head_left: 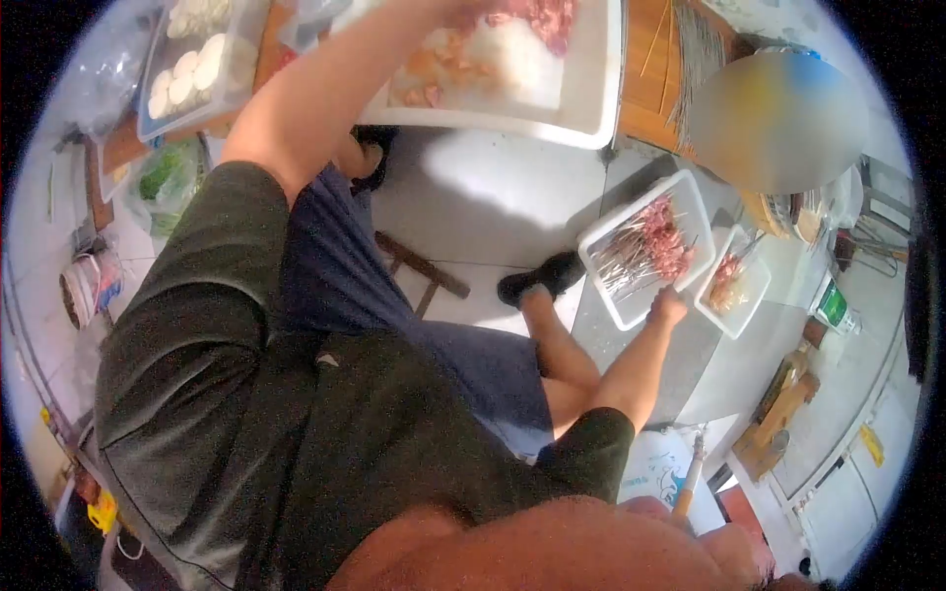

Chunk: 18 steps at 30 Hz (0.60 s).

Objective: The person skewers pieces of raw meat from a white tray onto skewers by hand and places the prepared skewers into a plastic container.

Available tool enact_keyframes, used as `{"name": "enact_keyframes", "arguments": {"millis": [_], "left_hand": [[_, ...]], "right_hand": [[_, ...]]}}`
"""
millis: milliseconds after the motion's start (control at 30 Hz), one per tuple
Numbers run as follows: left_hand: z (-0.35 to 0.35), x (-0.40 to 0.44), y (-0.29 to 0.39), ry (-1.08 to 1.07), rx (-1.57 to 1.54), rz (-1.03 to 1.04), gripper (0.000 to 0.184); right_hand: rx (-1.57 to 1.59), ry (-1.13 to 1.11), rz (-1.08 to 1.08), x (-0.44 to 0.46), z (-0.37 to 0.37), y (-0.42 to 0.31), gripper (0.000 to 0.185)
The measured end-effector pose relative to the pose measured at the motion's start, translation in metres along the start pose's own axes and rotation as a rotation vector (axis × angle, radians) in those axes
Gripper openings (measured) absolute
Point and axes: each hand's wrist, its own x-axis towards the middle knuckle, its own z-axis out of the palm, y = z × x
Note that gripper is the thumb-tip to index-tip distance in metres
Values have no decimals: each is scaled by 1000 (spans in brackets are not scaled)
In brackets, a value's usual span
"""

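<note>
My left hand (pixel 461 12) reaches over a large white tray (pixel 581 135) at the top of the view. Pieces of raw red meat (pixel 537 22) lie there beside it. The frame's edge cuts off most of this hand, so its fingers are hidden. At the near edge of a smaller white tray (pixel 705 222), low on the right, my right hand (pixel 670 306) is closed. What it holds, if anything, is too small to make out. Meat skewers (pixel 662 246) fill that tray, their thin metal sticks pointing left.
Thin metal skewers (pixel 695 59) lie on the wooden table. A small white tray (pixel 734 310) with meat pieces stands right of the skewer tray. A clear container (pixel 148 128) holds pale round pieces. A bag of greens (pixel 168 177) hangs left. A blurred patch hides the upper right.
</note>
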Motion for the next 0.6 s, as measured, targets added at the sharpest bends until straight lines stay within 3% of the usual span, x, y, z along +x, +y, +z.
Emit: {"name": "enact_keyframes", "arguments": {"millis": [67, 167, 267, 300, 400, 533, 600], "left_hand": [[1, -17, 22, 27, -80, -195, 35], [3, -17, 14, 102, 10, 64, 30], [-3, -8, 2, 95, 119, 90, 27], [-4, -7, 4, 76, 74, 43, 26], [-6, -9, 6, 43, -4, -74, 25], [-8, -12, 7, 36, 1, -51, 26], [-5, -17, 11, 26, -22, -55, 29]], "right_hand": [[-95, 2, 123, 7, 19, 13, 19], [141, 8, 132, 11, 42, 29, 24], [55, 70, 13, -6, 62, 12, 29], [-103, 38, -220, 55, 72, 81, 38], [-616, -219, -242, 65, 83, 103, 43], [-770, 32, 86, 36, 87, 98, 41], [-568, 78, 120, 52, 90, 141, 39]]}}
